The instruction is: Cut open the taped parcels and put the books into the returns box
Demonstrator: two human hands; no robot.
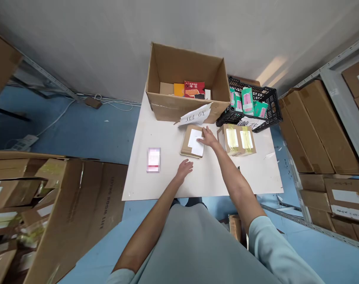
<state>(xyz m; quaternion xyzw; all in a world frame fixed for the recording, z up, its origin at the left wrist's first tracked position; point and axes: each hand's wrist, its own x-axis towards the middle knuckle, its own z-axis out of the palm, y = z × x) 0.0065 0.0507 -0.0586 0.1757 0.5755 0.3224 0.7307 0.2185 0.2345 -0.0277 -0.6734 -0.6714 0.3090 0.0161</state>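
Observation:
A flat brown cardboard parcel [187, 144] with a white label lies in the middle of the white table, and it looks stacked on another flat piece. My right hand [208, 137] rests on its upper right side, fingers spread across the edge and the label [196, 142]. Just below the parcel's near edge, my left hand [184, 169] hovers apart from it, holding nothing, its fingers spread. To the right of my right hand stand two taped cardboard boxes [240, 150] with white labels. A blurred white and pink item [153, 160] lies left of my left hand.
Behind the parcel stands a large open carton [185, 106] holding a red book [194, 89]; a handwritten sheet [195, 114] hangs at its front. Right of it, a black crate [271, 104] holds green and pink packages [247, 99]. Filled cartons flank the table [167, 185].

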